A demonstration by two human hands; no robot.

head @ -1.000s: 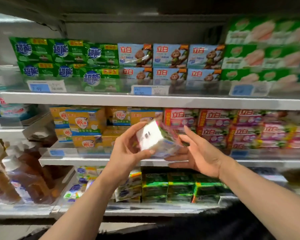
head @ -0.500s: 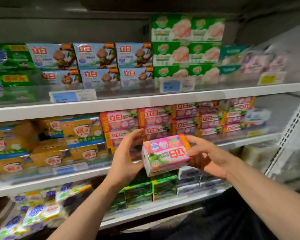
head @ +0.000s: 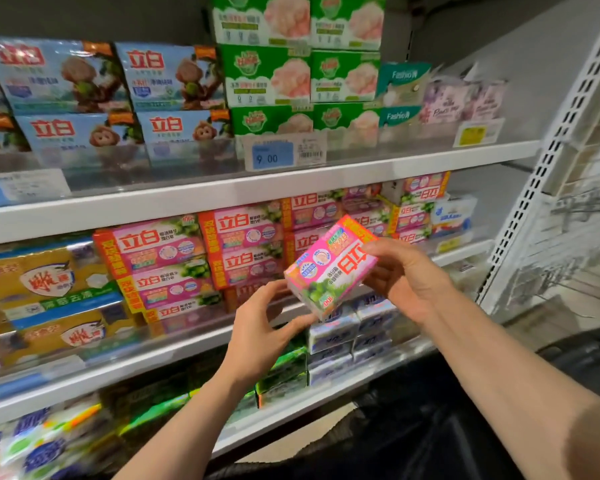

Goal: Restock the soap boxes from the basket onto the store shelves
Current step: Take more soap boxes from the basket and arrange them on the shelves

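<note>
A pink soap box [head: 329, 268] with green fruit art hangs upside down and tilted in front of the middle shelf [head: 194, 344]. My right hand [head: 404, 277] grips its upper right end, thumb on the front face. My left hand [head: 262, 332] pinches its lower left corner from below. Behind it, stacks of matching pink soap boxes [head: 243, 247] fill the middle shelf. The basket is not in view.
Blue monkey-print boxes [head: 167, 77] and green boxes [head: 291, 74] stand on the upper shelf above a price tag [head: 284, 152]. Yellow-blue packs [head: 45, 289] sit left of the pink stacks. White-blue packs [head: 352, 330] lie on the lower shelf. A white perforated upright [head: 548, 147] bounds the right.
The view has swung right and closer to the pink stacks. The box has been turned from end-on to face me, then raised and tilted up to the right, with both hands still on it.
</note>
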